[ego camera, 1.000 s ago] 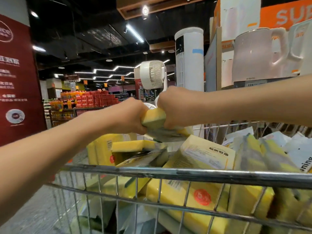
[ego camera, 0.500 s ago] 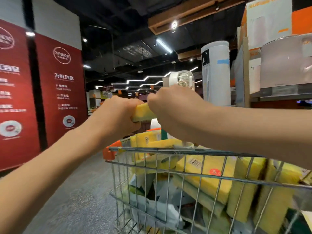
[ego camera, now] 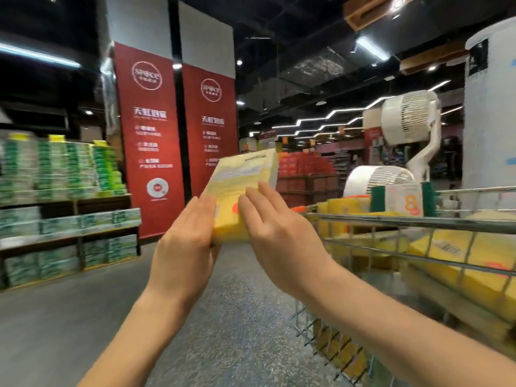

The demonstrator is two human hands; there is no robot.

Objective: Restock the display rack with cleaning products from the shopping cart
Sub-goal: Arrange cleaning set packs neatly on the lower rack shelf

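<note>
Yellow flat rectangular pack of cleaning sponges in clear wrap (ego camera: 242, 191) sits tilted in the air between both hands, clear of the wire shopping cart (ego camera: 418, 222) off to the right of the grip. The left hand (ego camera: 184, 247) holds the pack's lower left edge, fingers wrapped up along its side. The right hand (ego camera: 276, 236) lies on the pack's front face with fingers nearly straight, pressing rather than clasping, so the real hold looks one-sided.

Judged from this, the slippery wrap could slide out of the left hand's hold if the right hand lifts away too soon, since the pack's upper half stands free above the grip with nothing under it. A swing to the right of the grip could also knock the pack against the cart's rim.

The display rack to be restocked cannot be picked out with any certainty; the blurred shelves of green-and-white packs (ego camera: 64, 174), well to the left of the grip, may or may not be it. Print on the pack is too smeared to read. The left thumb and the pack's lower edge are hidden behind the hands.
</note>
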